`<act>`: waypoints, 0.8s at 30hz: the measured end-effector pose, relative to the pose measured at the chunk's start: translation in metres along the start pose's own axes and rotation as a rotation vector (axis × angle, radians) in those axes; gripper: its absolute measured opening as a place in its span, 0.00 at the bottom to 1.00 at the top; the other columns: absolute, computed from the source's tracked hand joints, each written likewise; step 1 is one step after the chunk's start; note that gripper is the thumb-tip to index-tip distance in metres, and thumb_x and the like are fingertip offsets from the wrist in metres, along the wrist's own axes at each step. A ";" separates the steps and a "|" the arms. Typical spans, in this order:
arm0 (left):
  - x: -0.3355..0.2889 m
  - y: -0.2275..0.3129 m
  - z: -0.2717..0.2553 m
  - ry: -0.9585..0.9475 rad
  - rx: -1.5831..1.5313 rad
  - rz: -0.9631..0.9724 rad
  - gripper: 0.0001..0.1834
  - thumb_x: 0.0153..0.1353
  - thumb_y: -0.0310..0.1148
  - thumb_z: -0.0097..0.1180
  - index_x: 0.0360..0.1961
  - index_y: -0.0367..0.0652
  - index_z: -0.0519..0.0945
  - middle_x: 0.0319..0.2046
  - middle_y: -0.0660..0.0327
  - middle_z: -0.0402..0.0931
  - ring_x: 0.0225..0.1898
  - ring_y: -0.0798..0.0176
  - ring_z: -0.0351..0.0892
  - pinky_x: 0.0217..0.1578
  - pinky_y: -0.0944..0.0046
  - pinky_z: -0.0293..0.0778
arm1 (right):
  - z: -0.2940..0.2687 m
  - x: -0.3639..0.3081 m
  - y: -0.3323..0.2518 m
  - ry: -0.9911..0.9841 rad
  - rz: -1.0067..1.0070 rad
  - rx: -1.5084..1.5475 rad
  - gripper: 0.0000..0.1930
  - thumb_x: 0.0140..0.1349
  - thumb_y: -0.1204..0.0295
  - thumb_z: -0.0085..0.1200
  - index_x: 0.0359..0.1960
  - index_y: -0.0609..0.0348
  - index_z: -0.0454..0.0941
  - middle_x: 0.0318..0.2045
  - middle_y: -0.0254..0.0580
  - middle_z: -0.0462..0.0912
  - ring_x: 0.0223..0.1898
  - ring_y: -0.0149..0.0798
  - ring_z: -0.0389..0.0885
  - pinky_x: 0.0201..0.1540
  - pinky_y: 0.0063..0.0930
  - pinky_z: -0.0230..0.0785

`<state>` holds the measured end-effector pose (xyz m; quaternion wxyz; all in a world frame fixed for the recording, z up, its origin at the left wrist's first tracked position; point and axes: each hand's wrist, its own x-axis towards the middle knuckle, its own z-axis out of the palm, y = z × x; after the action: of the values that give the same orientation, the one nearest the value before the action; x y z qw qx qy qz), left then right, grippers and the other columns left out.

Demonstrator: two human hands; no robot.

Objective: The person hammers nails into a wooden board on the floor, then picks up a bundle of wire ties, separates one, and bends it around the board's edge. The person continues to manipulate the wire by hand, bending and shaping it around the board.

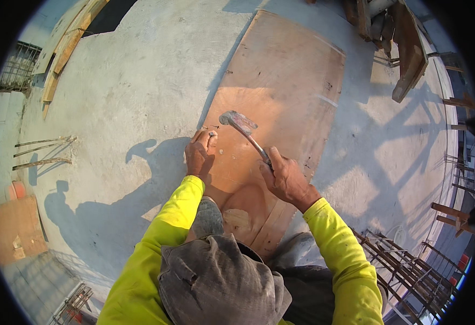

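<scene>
Both hands show near the middle of my view, bare below bright yellow sleeves (348,260). At about 4 o'clock from centre, the right hand (290,181) is clenched around the handle of a hammer (248,132), which slants up toward 11 o'clock, its worn metal head over a wooden panel (289,81). I cannot tell how much air lies between head and wood.

Between 9 and 10 o'clock from centre, close in, I have the left hand (199,154) at the panel's left edge, thumb and fingers pinched on a small dark-tipped piece (212,134) that is too tiny for me to identify. The hammer head sits near it, at 2 o'clock from those fingertips.

I see the panel running from 6 o'clock up to 1 o'clock on a grey concrete floor (156,70), its far part in shade. A dark grey cloth head covering (221,281) fills 6 o'clock. Further out, I pick up timber lengths (67,51) at 10 o'clock, three thin rods (42,162) at 9, rough boards (410,54) at 2, and a rack of long bars (408,271) at 4.
</scene>
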<state>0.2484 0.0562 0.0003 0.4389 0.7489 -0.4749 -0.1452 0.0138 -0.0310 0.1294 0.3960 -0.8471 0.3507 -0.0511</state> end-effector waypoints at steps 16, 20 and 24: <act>0.038 0.008 -0.010 -0.149 -0.123 -0.183 0.10 0.70 0.33 0.51 0.36 0.39 0.81 0.35 0.55 0.85 0.38 0.52 0.86 0.41 0.54 0.79 | 0.042 -0.014 0.061 0.076 0.158 0.117 0.12 0.71 0.68 0.53 0.41 0.64 0.65 0.24 0.63 0.78 0.28 0.71 0.77 0.29 0.57 0.68; -0.013 0.029 -0.004 0.063 -0.079 0.094 0.09 0.72 0.33 0.50 0.40 0.41 0.80 0.38 0.54 0.84 0.42 0.48 0.85 0.46 0.54 0.79 | 0.037 -0.019 0.068 0.127 0.203 0.184 0.12 0.71 0.68 0.53 0.41 0.64 0.65 0.24 0.64 0.78 0.28 0.72 0.77 0.28 0.57 0.67; -0.001 0.011 -0.007 -0.132 0.007 0.100 0.07 0.71 0.29 0.50 0.39 0.41 0.79 0.37 0.53 0.83 0.42 0.44 0.84 0.43 0.53 0.79 | 0.038 -0.017 0.075 0.180 0.228 0.238 0.12 0.71 0.68 0.54 0.41 0.64 0.67 0.22 0.63 0.76 0.26 0.71 0.76 0.27 0.54 0.65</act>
<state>0.2454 0.0588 0.0128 0.4108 0.7145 -0.5401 -0.1702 -0.0265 -0.0296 0.0538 0.4635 -0.7410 0.4701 -0.1227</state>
